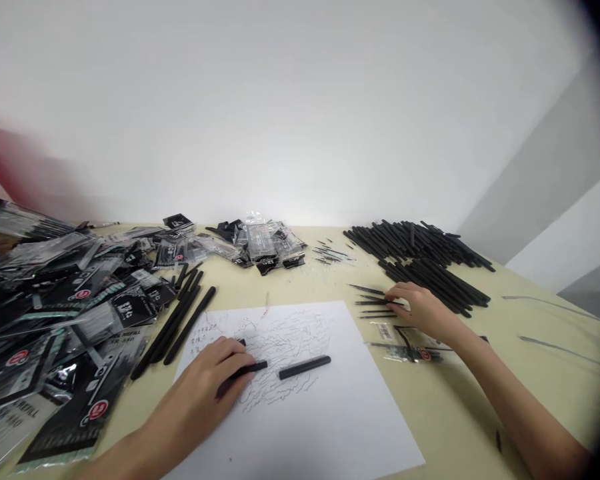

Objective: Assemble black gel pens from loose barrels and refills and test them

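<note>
My left hand lies on a white sheet of paper covered in scribbles, its fingers curled over a black pen part. Just right of it a second black pen piece rests loose on the sheet. My right hand reaches out to the right, fingertips touching thin black refills spread on the table. Under my right forearm lies a clear refill packet with a red dot.
A big heap of black-and-clear refill packets fills the left side. Several black pen barrels lie beside the paper. More packets sit at the back, and a large pile of black barrels at the back right.
</note>
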Available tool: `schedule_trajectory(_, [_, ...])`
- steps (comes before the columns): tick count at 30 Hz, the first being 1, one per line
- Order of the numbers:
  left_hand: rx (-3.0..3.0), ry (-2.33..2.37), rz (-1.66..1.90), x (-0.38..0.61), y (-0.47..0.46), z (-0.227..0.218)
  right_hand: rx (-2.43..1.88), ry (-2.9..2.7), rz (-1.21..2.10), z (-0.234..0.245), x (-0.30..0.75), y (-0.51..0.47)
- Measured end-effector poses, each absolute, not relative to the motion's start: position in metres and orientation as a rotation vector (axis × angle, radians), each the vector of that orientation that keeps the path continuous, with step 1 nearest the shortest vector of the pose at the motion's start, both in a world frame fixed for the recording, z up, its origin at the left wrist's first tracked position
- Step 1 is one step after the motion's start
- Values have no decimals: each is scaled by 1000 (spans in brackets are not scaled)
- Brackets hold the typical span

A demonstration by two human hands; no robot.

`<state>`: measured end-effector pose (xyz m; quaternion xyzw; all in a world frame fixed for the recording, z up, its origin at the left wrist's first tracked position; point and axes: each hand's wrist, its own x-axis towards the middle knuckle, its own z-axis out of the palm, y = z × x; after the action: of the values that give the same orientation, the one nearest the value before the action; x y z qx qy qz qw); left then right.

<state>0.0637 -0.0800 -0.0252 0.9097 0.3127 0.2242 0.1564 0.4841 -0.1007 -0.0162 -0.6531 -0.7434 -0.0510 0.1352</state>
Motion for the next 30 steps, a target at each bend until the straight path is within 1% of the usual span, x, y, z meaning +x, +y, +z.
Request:
schedule_trajectory(5, [2607,890,696,65,-81,-24,-1902,-2123,-147,-16,483,-102])
schedule_trajectory(11, [2631,890,661,65,-81,-26,-1875,-2041,-175,-12,480,-103])
schedule_trajectory(17, [2640,896,644,65,-81,-27,-1738,-1951,-196,-2,441,-108])
schedule_trajectory(21, [2689,921,791,64,-81,-25,-1589,-2008,-87,2,390,-115])
schedule_trajectory(23, [2728,932,917,63,-81,-22,-1390,-2084,90,4,364,-120])
schedule_trajectory(26, [2771,934,1056,63,-81,-18,-1105,-2254,243,6,330,-125])
schedule_trajectory(30, [2860,788,1116,64,-83,-15,-1010,-2383,323,6,303,-128])
